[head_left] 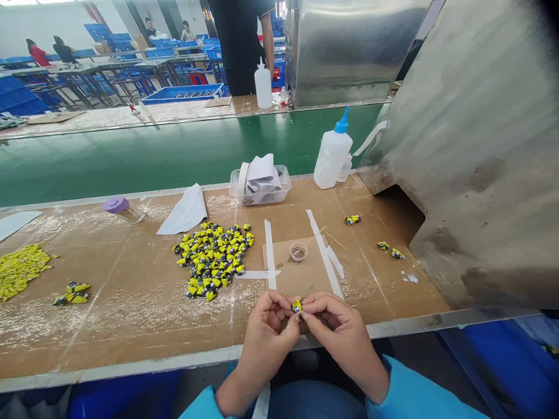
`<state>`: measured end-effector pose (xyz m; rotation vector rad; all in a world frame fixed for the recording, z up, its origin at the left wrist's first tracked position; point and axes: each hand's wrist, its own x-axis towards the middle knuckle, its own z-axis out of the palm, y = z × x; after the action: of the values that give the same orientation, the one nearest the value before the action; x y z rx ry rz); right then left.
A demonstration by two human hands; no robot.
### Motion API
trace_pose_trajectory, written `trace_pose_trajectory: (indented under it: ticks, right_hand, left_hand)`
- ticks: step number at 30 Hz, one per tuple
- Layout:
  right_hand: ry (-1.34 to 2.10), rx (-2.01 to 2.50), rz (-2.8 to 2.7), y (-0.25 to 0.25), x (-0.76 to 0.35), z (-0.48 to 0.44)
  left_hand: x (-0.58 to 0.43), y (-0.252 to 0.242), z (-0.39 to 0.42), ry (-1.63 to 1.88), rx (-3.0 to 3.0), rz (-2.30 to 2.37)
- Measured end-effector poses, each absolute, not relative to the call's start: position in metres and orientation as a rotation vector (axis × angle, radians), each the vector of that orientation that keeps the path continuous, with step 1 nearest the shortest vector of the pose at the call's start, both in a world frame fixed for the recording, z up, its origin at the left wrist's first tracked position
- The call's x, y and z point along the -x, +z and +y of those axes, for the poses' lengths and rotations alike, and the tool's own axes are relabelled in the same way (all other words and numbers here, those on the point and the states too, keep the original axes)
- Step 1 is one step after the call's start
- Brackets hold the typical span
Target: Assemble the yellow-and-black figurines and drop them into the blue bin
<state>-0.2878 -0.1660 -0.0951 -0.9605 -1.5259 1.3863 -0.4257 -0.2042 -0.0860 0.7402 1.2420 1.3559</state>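
Note:
Between the fingertips of both hands is a small yellow, black and white figurine [297,306], just above the table's front edge. My left hand [271,326] pinches it from the left. From the right, my right hand [338,330] closes thumb and forefinger on it. Beyond my hands, a small round dish [298,251] with a thin stick across it rests on a taped cardboard piece [279,262]. A heap of similar yellow and black figurines [213,256] lies left of the dish. A few more figurines [353,219] lie to the right.
A pile of yellow pieces [21,267] sits far left. Behind stand a purple-lidded jar [117,205], a white cloth [186,212], a clear plastic box [279,189] and a blue-capped bottle [332,154]. A green conveyor belt [174,154] runs behind; a metal housing [476,163] walls the right.

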Motion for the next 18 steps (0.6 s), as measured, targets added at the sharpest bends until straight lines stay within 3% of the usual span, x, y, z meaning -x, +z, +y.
trace_pose_trajectory:
  ticks: [18]
  right_hand:
    - [1.367,0.971,-1.513,-0.0933,0.2914,-0.1647]
  left_hand:
    - [0.4250,-0.0847,-0.2019,1.367,-0.741,1.226]
